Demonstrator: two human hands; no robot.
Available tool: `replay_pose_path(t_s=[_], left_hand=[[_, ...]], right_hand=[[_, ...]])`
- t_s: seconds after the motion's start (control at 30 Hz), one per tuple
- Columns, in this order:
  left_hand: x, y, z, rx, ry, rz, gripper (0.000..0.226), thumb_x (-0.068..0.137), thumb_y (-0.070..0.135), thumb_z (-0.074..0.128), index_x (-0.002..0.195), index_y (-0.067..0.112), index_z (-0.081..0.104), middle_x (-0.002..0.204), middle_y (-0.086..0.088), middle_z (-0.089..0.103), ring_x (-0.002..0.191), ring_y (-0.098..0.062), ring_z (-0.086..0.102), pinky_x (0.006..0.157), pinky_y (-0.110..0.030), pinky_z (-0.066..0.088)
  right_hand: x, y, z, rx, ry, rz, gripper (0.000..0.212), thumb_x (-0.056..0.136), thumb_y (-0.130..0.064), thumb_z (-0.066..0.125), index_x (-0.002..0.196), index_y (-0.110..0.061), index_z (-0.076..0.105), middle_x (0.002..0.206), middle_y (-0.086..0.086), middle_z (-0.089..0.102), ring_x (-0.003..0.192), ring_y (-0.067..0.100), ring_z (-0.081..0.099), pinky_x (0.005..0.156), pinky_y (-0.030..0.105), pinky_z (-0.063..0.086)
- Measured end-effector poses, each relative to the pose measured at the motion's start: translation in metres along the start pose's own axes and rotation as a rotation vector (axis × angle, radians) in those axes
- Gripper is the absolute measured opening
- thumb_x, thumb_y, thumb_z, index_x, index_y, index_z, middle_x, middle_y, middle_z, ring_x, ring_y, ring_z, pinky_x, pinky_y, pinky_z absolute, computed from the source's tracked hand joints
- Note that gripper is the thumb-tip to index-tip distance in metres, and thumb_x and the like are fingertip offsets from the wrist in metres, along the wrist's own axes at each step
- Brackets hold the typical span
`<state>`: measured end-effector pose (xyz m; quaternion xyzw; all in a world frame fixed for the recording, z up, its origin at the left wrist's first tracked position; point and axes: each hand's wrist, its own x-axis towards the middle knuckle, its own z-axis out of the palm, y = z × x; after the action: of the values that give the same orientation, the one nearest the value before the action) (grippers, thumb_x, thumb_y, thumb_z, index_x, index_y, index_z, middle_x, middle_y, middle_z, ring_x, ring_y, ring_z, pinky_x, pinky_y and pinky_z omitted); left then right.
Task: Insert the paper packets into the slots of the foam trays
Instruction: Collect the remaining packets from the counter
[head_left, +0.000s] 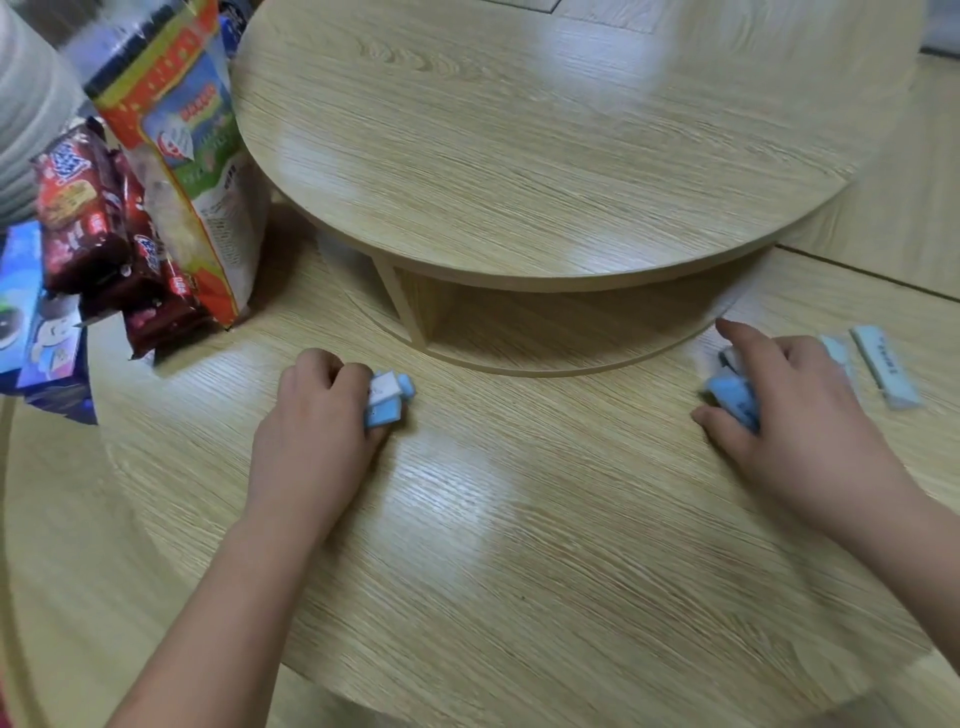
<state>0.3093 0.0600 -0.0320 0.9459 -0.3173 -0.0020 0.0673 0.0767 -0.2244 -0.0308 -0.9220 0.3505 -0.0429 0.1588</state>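
My left hand (317, 410) lies knuckles-up on the table, its fingers curled round a small clump of blue-and-white packets (387, 397) that sticks out past my fingertips and touches the wood. My right hand (784, 410) is well apart from it, also low on the surface, with the thumb tucked under and the forefinger reaching forward. Between them it grips some blue packets (732, 397), though the blur keeps me from counting them. Just beside that hand, on its outer side, two pale loose packets (885, 374) lie flat on the wood, the nearer one partly hidden behind my knuckles. Both hands rest on the light wooden table (519, 545), and beyond them stands its raised round tier (519, 130) on a short support. Off to my left, against that tier's edge, leans a tall snack bag (187, 156), with red biscuit packs (88, 208) piled beside it and a blue box (36, 322) nearest the table's rim.
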Motion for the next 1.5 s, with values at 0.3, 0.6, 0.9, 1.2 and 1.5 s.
replay_pose_path(t_s=[0.3, 0.6, 0.9, 1.2, 1.5], left_hand=[[-0.018, 0.007, 0.002, -0.249, 0.069, -0.141, 0.022, 0.089, 0.038, 0.062, 0.091, 0.022, 0.048, 0.085, 0.005, 0.055, 0.079, -0.021, 0.053, 0.058, -0.036, 0.042], [-0.032, 0.052, -0.012, -0.717, 0.008, -0.250, 0.024, 0.092, 0.050, 0.054, 0.082, 0.029, 0.052, 0.072, 0.008, 0.062, 0.064, -0.007, 0.061, 0.057, -0.033, 0.043], [-0.034, 0.165, -0.011, -1.090, -0.167, -0.174, 0.024, 0.088, 0.049, 0.067, 0.072, 0.031, 0.061, 0.055, 0.010, 0.055, 0.049, 0.001, 0.049, 0.047, -0.012, 0.041], [0.002, 0.304, 0.023, -0.883, -0.263, -0.101, 0.034, 0.086, 0.049, 0.066, 0.078, 0.019, 0.053, 0.072, 0.004, 0.061, 0.072, -0.018, 0.059, 0.062, -0.035, 0.043], [0.027, 0.380, 0.038, -0.498, -0.223, -0.147, 0.038, 0.090, 0.048, 0.064, 0.109, 0.017, 0.053, 0.112, -0.005, 0.054, 0.098, -0.027, 0.061, 0.074, -0.034, 0.046]], right_hand=[[-0.010, -0.008, -0.002, 0.110, 0.038, 0.174, 0.079, 0.080, -0.024, 0.070, 0.148, -0.028, 0.029, 0.117, 0.018, 0.055, 0.092, 0.031, 0.050, 0.073, 0.036, 0.037], [-0.017, -0.012, -0.009, -0.075, -0.054, -0.065, 0.071, 0.071, -0.014, 0.073, 0.138, -0.019, 0.049, 0.103, 0.011, 0.058, 0.088, 0.032, 0.058, 0.066, 0.032, 0.036], [-0.023, 0.053, -0.039, 0.175, 0.051, -0.015, 0.084, 0.073, -0.019, 0.069, 0.143, -0.045, 0.029, 0.109, -0.013, 0.043, 0.085, 0.000, 0.039, 0.062, 0.018, 0.036], [0.034, 0.117, -0.053, 0.206, 0.029, 0.280, 0.082, 0.080, -0.044, 0.074, 0.148, -0.030, 0.031, 0.130, 0.009, 0.058, 0.116, 0.029, 0.055, 0.080, 0.029, 0.034], [0.053, 0.134, -0.065, 0.098, -0.106, 0.166, 0.066, 0.077, -0.046, 0.073, 0.135, -0.031, 0.046, 0.117, 0.000, 0.067, 0.101, 0.026, 0.063, 0.072, 0.031, 0.042]])
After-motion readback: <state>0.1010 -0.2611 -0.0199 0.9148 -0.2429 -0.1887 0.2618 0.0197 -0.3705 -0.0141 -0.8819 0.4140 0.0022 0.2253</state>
